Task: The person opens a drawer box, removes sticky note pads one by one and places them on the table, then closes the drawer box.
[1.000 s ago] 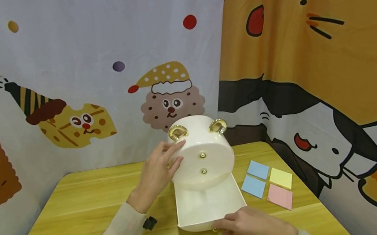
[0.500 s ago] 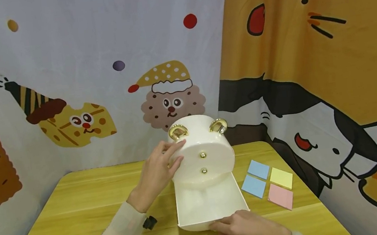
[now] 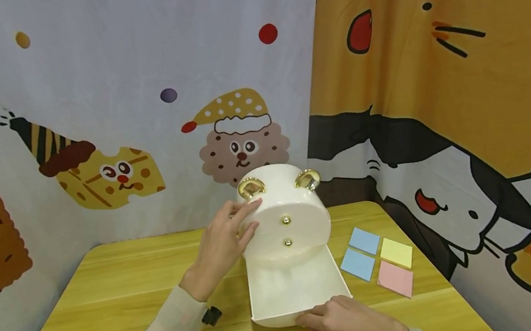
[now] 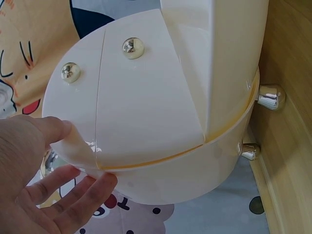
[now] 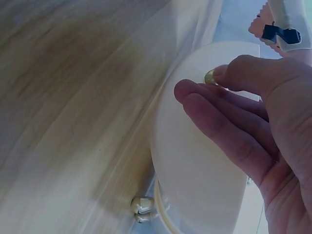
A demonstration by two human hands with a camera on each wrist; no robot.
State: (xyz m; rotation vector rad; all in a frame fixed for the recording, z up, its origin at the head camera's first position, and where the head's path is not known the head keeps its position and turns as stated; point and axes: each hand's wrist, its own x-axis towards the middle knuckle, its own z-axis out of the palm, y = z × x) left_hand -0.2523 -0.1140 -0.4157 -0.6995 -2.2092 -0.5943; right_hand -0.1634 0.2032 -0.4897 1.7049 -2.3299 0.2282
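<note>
A white drawer box (image 3: 280,192) with gold ears and round gold knobs stands on the table, its bottom drawer (image 3: 291,282) pulled out towards me. The drawer's inside shows bare. My left hand (image 3: 220,247) holds the box by its left edge; in the left wrist view, its thumb (image 4: 58,129) lies on the front face and the other fingers rest against the curved shell. My right hand (image 3: 349,322) is at the drawer's front, where thumb and forefinger pinch the gold knob (image 5: 209,77). In the head view that knob is hidden behind the fingers.
Right of the drawer lie two blue sticky-note pads (image 3: 357,264), a yellow pad (image 3: 396,252) and a pink pad (image 3: 395,278). A small black clip-like piece (image 3: 211,316) shows at the left sleeve. Cartoon-printed curtains (image 3: 110,52) hang behind the wooden table (image 3: 128,296).
My right hand has shifted slightly left over the drawer's knob, which showed a second ago and is now covered in the head view. Left hand, box and drawer keep their places.
</note>
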